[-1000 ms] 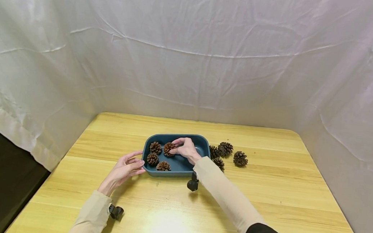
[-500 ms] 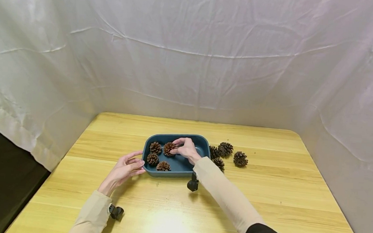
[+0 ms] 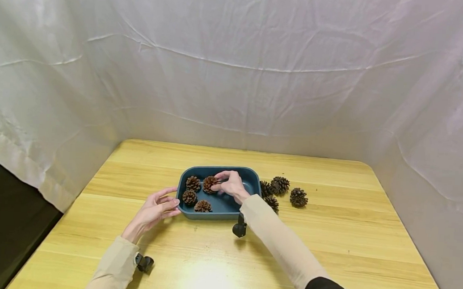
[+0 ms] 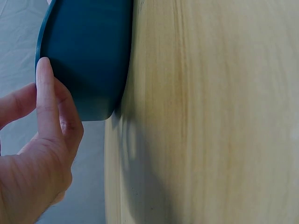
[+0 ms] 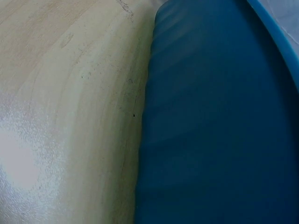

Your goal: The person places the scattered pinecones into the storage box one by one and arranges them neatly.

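A dark blue rectangular box (image 3: 218,216) stands on the table in the head view. My right hand (image 3: 232,185) reaches into it and pinches a brown pine cone (image 3: 209,184) between thumb and fingers. Several more cones sit at the box's left end, among them a pine cone (image 3: 193,183) at the back and a pine cone (image 3: 203,206) near the front wall. At the left end, my left hand (image 3: 155,211) holds the box's corner, thumb at the rim. The left wrist view shows this hand (image 4: 44,144) close up. In the right wrist view the box wall (image 5: 215,121) fills much of the picture; the hand is hidden.
Right of the box lie several loose pine cones, such as a pine cone (image 3: 279,185) at the back and a lone pine cone (image 3: 298,197) farther right. The wooden table (image 3: 349,242) is bordered by pale cloth (image 3: 251,96) at the back and sides.
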`<state>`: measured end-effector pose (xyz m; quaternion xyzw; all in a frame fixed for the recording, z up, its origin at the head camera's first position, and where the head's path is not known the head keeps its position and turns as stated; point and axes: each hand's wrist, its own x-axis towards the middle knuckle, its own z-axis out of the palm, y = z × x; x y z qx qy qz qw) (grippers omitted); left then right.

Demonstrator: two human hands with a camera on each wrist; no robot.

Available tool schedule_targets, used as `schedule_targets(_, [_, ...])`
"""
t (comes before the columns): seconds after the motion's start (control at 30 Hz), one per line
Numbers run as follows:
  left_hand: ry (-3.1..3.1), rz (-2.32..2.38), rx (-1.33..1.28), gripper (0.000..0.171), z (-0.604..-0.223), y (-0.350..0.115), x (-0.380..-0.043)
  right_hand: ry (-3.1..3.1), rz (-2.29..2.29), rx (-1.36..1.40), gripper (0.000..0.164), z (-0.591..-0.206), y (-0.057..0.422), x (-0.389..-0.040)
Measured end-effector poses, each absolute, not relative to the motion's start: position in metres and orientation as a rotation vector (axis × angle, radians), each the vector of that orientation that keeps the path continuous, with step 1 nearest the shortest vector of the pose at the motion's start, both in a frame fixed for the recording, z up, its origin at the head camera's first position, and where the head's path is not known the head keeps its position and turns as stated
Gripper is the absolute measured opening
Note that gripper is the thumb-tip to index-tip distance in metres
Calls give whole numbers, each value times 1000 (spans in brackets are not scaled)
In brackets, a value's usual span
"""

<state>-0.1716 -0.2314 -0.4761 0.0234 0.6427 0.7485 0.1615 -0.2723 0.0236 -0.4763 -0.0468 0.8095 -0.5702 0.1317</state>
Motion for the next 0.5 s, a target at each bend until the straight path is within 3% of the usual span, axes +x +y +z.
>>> schedule_targets(0.5, [1832, 2134, 66, 66, -476, -231, -171, 2289, -1713, -138, 32, -476, 23, -272])
